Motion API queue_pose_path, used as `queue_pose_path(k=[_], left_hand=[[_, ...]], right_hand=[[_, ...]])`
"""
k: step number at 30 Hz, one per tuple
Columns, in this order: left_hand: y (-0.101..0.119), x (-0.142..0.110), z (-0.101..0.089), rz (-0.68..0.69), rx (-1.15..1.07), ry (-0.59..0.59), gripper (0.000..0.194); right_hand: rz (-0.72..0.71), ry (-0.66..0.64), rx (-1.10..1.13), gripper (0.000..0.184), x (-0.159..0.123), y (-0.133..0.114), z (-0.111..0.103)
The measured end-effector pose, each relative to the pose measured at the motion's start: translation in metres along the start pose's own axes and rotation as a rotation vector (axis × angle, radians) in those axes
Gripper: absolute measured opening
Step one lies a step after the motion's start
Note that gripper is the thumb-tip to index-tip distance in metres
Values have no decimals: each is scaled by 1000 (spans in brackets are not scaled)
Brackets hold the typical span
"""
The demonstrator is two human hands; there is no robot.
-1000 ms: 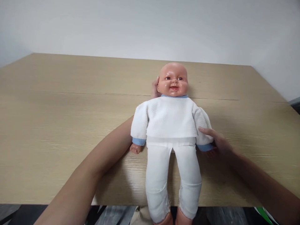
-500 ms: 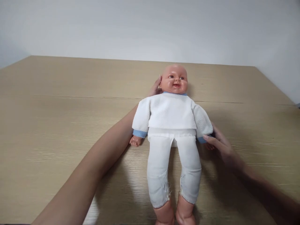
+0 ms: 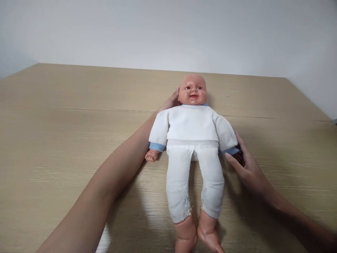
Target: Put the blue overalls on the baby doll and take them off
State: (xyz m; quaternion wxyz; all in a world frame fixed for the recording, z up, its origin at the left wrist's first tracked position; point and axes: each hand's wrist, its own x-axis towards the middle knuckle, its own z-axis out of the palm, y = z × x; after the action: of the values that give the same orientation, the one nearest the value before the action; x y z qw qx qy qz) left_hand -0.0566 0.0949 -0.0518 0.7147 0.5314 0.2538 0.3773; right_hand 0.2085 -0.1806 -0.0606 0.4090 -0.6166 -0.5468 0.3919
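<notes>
A baby doll (image 3: 192, 130) in a white top with blue cuffs and white trousers lies face up on the wooden table (image 3: 65, 133), its bare feet pointing toward me. My left hand (image 3: 170, 102) reaches under the doll's head and shoulder; only part of the hand shows, and its fingers are hidden behind the head. My right hand (image 3: 246, 164) curls around the doll's small hand at the blue cuff on the right side, thumb in front and fingers behind it.
The light wooden table runs back to a plain white wall (image 3: 168, 31). A seam crosses the tabletop just behind the doll's shoulders. The table's right edge slants away at the far right.
The doll has slid farther onto the table, so its feet now rest on the surface. My right hand has shifted from the doll's sleeve to grip around its hand.
</notes>
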Motion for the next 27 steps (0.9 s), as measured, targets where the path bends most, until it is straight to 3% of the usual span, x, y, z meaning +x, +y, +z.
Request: queue_pose_path(k=[4, 9, 17, 20, 27], left_hand=[[-3, -3, -6, 69, 14, 18, 96], [-14, 4, -8, 66, -2, -51, 94], [-16, 7, -15, 33, -35, -22, 78], [-15, 10, -20, 81, 11, -18, 77], [-20, 20, -35, 187, 52, -14, 94]], right_hand=[[-9, 0, -39, 100, -1, 5, 1], [-65, 35, -127, 96, -3, 10, 0], [-78, 34, -157, 93, -4, 11, 1], [-94, 32, -195, 92, -5, 10, 1], [-193, 29, -339, 88, -6, 6, 0]])
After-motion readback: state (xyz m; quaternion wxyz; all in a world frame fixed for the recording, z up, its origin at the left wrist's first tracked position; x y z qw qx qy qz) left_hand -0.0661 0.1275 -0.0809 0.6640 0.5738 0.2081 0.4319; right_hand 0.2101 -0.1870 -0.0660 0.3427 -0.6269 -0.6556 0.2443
